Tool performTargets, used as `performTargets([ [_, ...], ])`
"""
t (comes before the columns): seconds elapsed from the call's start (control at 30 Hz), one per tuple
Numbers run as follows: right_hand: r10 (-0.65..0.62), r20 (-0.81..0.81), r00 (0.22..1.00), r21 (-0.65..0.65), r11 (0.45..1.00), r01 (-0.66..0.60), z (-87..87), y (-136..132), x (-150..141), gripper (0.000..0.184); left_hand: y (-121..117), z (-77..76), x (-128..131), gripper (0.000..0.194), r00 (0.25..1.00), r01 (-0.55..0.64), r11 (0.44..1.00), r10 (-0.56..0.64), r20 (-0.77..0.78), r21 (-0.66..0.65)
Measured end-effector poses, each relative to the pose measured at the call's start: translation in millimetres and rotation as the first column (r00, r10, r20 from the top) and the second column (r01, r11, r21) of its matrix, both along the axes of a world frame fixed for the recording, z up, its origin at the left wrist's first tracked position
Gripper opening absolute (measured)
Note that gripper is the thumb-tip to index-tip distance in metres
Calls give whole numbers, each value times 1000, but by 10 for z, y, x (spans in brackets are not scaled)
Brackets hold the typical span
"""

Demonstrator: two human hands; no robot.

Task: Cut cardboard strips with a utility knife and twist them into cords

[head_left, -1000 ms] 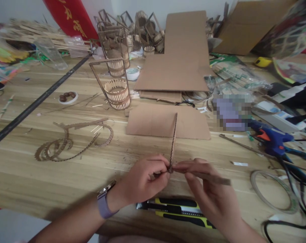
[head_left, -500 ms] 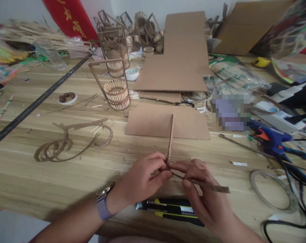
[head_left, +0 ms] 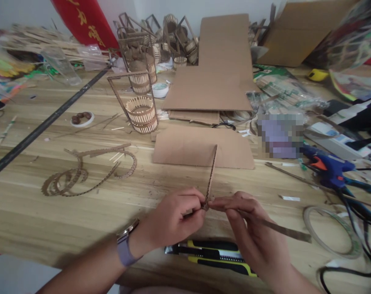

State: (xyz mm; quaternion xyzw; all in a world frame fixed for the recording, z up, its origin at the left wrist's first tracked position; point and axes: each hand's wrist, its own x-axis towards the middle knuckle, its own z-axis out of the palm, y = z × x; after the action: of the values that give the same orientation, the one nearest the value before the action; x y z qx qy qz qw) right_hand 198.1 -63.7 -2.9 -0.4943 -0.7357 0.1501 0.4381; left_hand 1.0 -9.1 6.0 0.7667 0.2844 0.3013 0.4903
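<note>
Both hands grip a narrow corrugated cardboard strip (head_left: pixel 211 173) near the front of the table. My left hand (head_left: pixel 182 212) is closed, its thumb and fingers pinching the strip at a bend or joint. My right hand (head_left: pixel 249 220) is closed too, with fingertips against that same spot. One length of cardboard points away from me; a thin tail (head_left: pixel 291 232) runs out right beneath the right fingers. Whether these are one piece or two is hidden by the fingers. Two yellow-and-black utility knives (head_left: pixel 216 255) lie under the hands.
Curled cardboard strips (head_left: pixel 61 183) lie left. A flat cardboard piece (head_left: pixel 179 147) is ahead, with a small handled basket (head_left: pixel 141 116) beyond it. At right are a blue glue gun (head_left: pixel 332 167), its cord and a tape roll (head_left: pixel 305 214). A black rod (head_left: pixel 50 116) crosses the left.
The far end of the cardboard strip has swung slightly right and nearer. Its tail reaches farther right past my right hand. My left fingers have curled in more tightly.
</note>
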Motion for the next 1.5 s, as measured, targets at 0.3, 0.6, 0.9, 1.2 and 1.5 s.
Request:
performTargets([
  [0.3, 141, 100, 985, 119, 981, -152, -24, 16, -17, 22, -13, -55, -19, 23, 997, -25, 998, 22, -69, -49],
  [0.6, 23, 16, 1000, 40, 999, -24, 24, 10, -34, 18, -14, 6, 16, 25, 1000, 11, 996, -11, -9, 90],
  [0.9, -10, -98, 995, 21, 1000, 12, 27, 4, -55, 17, 27, 3, -20, 19, 999, 18, 998, -20, -25, -54],
  [1.2, 77, 26, 997, 156, 984, -80, 23, 18, -90, 25, -44, -29, 27, 8, 983, -160, 969, 139, -116, -188],
  [1.5, 86, 191, 978, 222, 967, -128, 72, 36, -148, 17, -74, -13, 55, 12, 965, -243, 945, 213, -152, -220],
])
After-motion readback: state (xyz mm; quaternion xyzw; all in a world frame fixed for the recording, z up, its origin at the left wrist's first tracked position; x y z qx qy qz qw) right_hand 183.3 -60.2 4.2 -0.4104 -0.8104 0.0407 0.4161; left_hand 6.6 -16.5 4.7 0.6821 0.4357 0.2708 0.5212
